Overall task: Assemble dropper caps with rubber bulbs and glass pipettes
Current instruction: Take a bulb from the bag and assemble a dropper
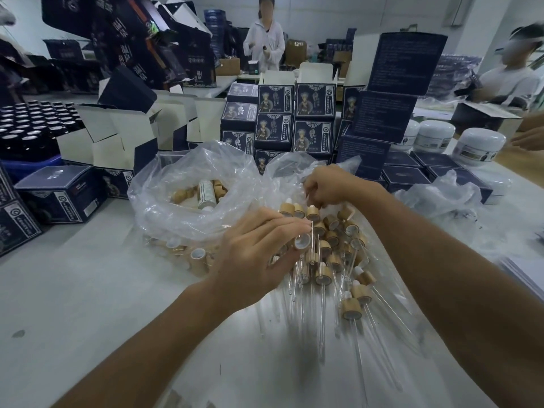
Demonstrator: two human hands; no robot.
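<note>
Glass pipettes (323, 319) lie nearest on the white table (88, 304), many already fitted into bamboo dropper caps (351, 309) and spread over a flattened clear plastic sheet (391, 290). Above their near ends the left hand (253, 254) has its fingers curled around a single cap (303, 241), whose white-lined open mouth faces right, with a thin pipette standing just beside the fingertips. A little farther on, the right hand (329, 187) reaches into the heap of loose caps (326, 228); its fingers are bent together and pinch something small, though I cannot tell what it is. To the left of the hands sits an open clear plastic bag (182, 195) holding more bamboo caps and a pale bottle (206, 192). Behind the bag stand open white-lined cartons (117, 134) and stacks of dark blue printed boxes (294, 119), with a tray of dark bottles (35, 122) at far left and white jars (478, 145) at right. Farthest back, a person in a white coat (265, 39) stands among more boxes, and another person sits at the right edge.
</note>
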